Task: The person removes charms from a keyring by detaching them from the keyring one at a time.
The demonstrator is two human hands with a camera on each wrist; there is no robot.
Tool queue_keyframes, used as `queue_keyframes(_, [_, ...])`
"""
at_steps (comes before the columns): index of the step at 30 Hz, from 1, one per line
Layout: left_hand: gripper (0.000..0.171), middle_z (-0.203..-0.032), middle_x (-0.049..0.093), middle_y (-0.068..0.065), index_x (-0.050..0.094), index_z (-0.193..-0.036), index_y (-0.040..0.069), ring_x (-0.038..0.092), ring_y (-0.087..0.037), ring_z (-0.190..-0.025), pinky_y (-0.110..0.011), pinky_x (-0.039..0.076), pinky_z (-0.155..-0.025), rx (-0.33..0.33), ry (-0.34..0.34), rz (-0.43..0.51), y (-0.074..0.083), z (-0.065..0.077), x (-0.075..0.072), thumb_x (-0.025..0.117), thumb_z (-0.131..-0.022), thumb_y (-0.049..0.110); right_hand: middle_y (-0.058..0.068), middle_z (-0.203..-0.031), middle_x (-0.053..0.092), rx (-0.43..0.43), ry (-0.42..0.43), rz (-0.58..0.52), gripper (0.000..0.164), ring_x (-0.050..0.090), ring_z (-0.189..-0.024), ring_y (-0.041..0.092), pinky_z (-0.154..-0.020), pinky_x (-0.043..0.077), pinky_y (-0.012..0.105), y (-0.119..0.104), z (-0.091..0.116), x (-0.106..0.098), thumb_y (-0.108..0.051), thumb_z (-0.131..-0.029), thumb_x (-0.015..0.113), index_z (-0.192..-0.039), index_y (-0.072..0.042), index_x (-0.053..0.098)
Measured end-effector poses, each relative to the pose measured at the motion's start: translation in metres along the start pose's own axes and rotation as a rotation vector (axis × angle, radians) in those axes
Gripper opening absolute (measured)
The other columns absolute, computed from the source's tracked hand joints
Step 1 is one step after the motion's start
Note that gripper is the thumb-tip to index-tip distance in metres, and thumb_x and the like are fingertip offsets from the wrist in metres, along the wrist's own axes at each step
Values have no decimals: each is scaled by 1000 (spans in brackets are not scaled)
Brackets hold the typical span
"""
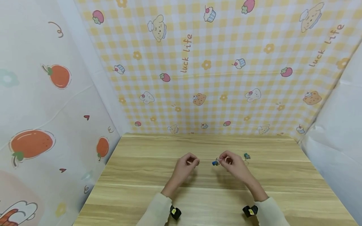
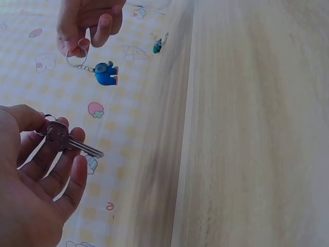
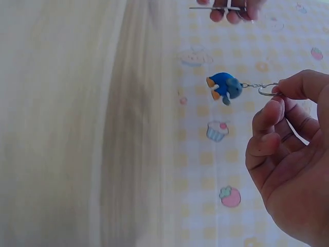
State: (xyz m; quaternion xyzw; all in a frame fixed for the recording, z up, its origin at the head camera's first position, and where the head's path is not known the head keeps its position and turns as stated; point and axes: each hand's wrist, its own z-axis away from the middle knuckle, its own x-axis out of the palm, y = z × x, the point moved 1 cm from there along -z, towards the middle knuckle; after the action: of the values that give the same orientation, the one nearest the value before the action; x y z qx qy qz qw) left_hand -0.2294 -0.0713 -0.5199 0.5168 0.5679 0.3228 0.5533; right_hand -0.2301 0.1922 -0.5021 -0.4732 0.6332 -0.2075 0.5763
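Note:
In the left wrist view a metal key (image 2: pixel 60 138) with a small ring at its head lies across the fingers of my left hand (image 2: pixel 38 170), thumb and forefinger pinching it near the ring. My right hand (image 3: pixel 293 149) pinches a split ring (image 3: pixel 268 90) between thumb and fingertip. From that ring a short chain carries a blue elephant figure (image 3: pixel 224 86), which hangs free. Seen from the head, both hands are raised over the table, apart from each other, with the blue elephant between them. The key is mostly hidden by my left fingers there.
A second, green keychain figure (image 1: pixel 247 156) with a ring lies on the wooden table (image 1: pixel 152 182), just beyond my right hand. A yellow checked cloth (image 1: pixel 181 103) hangs behind the table, with white printed sheeting (image 1: pixel 70 106) on the left and white sheeting (image 1: pixel 331 138) on the right.

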Motion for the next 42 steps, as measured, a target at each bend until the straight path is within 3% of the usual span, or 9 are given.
queue_keyframes(11, [6,-107,69,0,76,-100,16,62,-11,-100,-22,55,-80,37,15,-103,-10,-11,-4,72,-104,19,12,-95,67,139,-10,39,7,50,-61,8,-52,44,25,23,-5,-29,-13,-107,65,-106,-7,69])
queue_keyframes(19, [10,-102,69,-6,77,-99,9,63,-14,-95,-23,53,-82,60,47,-182,-19,-27,-12,72,-103,17,24,-98,67,172,11,95,11,50,-58,8,-53,45,25,36,-11,-49,-13,-107,63,-108,-4,69])
queue_keyframes(23, [11,-105,71,-8,75,-102,7,64,-17,-99,-26,54,-86,23,58,-167,-22,-36,-16,70,-104,16,18,-96,66,186,44,126,12,51,-59,9,-51,46,25,39,-16,-56,-14,-108,63,-109,-3,68])
queue_keyframes(28, [16,-109,72,-11,72,-107,4,65,-19,-100,-29,59,-85,-70,67,-101,-28,-42,-19,68,-106,19,11,-92,64,193,63,172,13,52,-61,11,-50,46,25,47,-19,-59,-13,-107,62,-108,-2,68])
queue_keyframes(33, [15,-108,73,-14,72,-107,1,71,-20,-95,-30,62,-83,-142,66,-30,-41,-44,-19,66,-106,15,8,-94,68,190,30,226,10,54,-66,12,-54,46,25,56,-16,-55,-13,-106,64,-107,-4,69])
queue_keyframes(36, [13,-105,73,-15,72,-106,0,71,-20,-92,-29,61,-81,-147,72,-50,-48,-43,-21,67,-106,12,8,-94,69,212,-16,243,9,55,-69,12,-57,46,25,58,-14,-52,-12,-104,65,-106,-5,70])
queue_keyframes(42, [12,-101,72,-11,73,-103,2,63,-17,-90,-32,54,-82,-146,91,-183,-51,-40,-25,68,-104,13,5,-92,71,218,-135,292,6,56,-71,14,-59,45,25,56,-9,-46,-9,-102,66,-101,-7,71])
